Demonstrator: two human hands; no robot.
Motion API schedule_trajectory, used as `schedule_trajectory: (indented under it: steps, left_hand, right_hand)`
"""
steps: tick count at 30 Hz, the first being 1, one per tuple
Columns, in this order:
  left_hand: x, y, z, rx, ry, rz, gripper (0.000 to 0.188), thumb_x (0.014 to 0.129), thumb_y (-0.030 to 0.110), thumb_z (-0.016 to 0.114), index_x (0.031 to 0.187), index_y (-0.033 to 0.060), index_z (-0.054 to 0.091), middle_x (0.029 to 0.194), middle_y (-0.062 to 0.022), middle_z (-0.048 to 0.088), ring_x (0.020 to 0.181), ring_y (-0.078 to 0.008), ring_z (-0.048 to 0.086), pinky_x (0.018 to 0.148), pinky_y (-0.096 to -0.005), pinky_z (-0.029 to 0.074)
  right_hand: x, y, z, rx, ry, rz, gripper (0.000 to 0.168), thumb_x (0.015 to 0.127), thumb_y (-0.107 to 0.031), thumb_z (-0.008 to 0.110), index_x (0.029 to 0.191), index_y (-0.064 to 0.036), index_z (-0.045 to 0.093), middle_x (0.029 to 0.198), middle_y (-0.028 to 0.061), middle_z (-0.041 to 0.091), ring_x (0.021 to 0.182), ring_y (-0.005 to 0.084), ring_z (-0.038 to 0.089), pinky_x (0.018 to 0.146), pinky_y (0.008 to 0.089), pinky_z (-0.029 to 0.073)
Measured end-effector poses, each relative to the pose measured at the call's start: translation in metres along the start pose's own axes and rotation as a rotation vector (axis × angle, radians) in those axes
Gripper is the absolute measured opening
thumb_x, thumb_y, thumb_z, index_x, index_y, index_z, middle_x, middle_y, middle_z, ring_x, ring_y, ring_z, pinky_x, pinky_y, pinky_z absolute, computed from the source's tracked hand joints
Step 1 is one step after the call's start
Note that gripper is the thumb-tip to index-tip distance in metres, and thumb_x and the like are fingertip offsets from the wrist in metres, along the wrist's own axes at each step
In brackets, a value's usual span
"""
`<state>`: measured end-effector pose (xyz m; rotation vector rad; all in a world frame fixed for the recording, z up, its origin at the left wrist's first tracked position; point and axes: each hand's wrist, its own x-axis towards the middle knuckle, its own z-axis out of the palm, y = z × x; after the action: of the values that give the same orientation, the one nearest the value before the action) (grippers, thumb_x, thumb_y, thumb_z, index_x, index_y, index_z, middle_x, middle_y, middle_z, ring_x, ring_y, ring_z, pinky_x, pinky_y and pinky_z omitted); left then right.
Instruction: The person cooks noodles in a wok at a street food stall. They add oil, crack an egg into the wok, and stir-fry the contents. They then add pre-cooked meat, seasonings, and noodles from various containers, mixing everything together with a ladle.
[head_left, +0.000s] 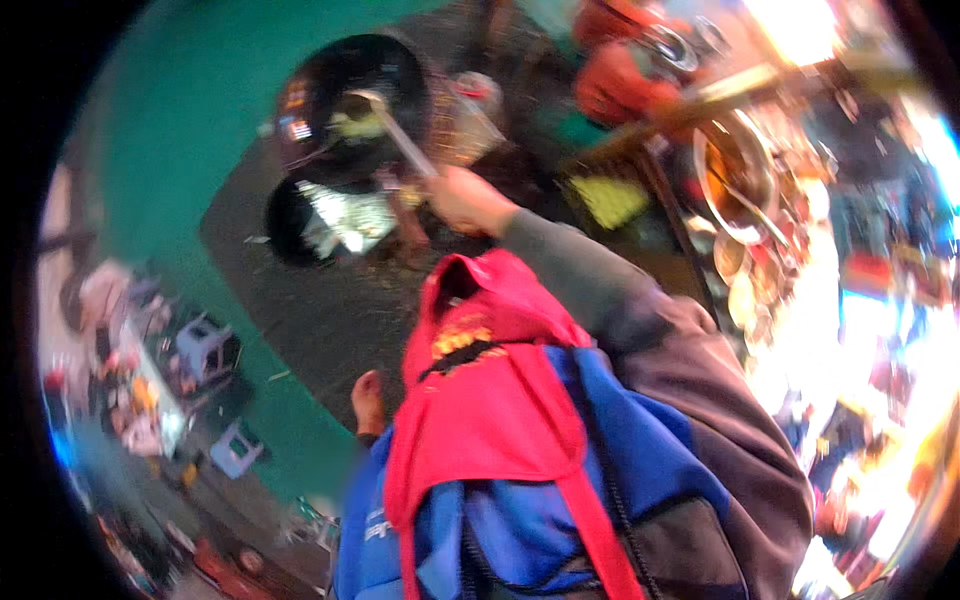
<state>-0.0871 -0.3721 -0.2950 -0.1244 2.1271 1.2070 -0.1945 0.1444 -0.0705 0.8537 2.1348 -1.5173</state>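
My right hand (469, 199) is closed around the handle of a metal ladle or spatula (409, 142). The tool's head reaches into a large dark wok (405, 60), over some pale yellowish food (352, 124). Nearer to me, a shiny silvery panel (349, 214) and a dark round opening (289, 221) sit just below the wok. My left hand (367, 397) hangs low beside my red apron (487, 420), apart from the wok; its fingers are blurred, and nothing is plainly seen in it. The picture is smeared by motion.
To the right stands a metal basin (701, 169) of orange liquid with a long-handled utensil, near several small bowls (739, 296). Orange-red containers (619, 82) are at the upper right, a yellow item (607, 199) below them. Small stools (202, 345) and a laden table (169, 405) stand left.
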Motion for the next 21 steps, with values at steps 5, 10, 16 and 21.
schedule_trajectory:
  steps: [5, 10, 16, 21]
  left_hand:
    - [0.003, -0.014, 0.019, 0.058, 0.054, -0.115, 0.026, 0.088, 0.006, 0.057, 0.111, 0.0014, 0.067, 0.101, -0.0111, 0.07, 0.093, -0.0191, 0.065, 0.084, -0.0317, 0.05]
    - [-0.05, 0.12, 0.067, 0.147, 0.233, -0.215, 0.022, 0.089, 0.011, 0.057, 0.107, 0.0038, 0.067, 0.097, -0.0114, 0.069, 0.09, -0.0246, 0.065, 0.081, -0.0359, 0.051]
    - [-0.056, -0.032, 0.088, 0.638, 0.1, 0.615, 0.013, 0.085, 0.02, 0.06, 0.09, 0.0092, 0.066, 0.086, -0.0104, 0.064, 0.076, -0.0287, 0.062, 0.066, -0.0426, 0.049]
    - [-0.056, -0.089, 0.096, 0.477, 0.045, 0.383, 0.01, 0.085, 0.018, 0.058, 0.078, 0.0119, 0.063, 0.077, -0.0074, 0.059, 0.071, -0.0249, 0.058, 0.06, -0.0414, 0.046]
  right_hand:
    - [0.041, 0.013, 0.012, 0.106, 0.072, -0.133, 0.039, 0.099, -0.029, 0.04, 0.095, 0.004, 0.059, 0.07, 0.0201, 0.064, 0.055, 0.0339, 0.065, 0.05, 0.0478, 0.05]
    - [0.008, 0.009, -0.003, 0.066, -0.012, 0.075, 0.038, 0.102, -0.031, 0.04, 0.119, 0.0, 0.054, 0.063, 0.0111, 0.057, 0.047, 0.0201, 0.058, 0.041, 0.0368, 0.047]
    - [0.05, 0.006, 0.001, 0.045, 0.106, -0.047, 0.036, 0.101, -0.031, 0.043, 0.122, -0.005, 0.056, 0.056, 0.0071, 0.05, 0.038, 0.0171, 0.047, 0.034, 0.0344, 0.038]
    - [0.006, -0.012, -0.05, -0.1, -0.056, 0.0, 0.033, 0.099, -0.031, 0.044, 0.115, -0.006, 0.06, 0.057, 0.005, 0.051, 0.039, 0.0155, 0.049, 0.035, 0.0322, 0.038]
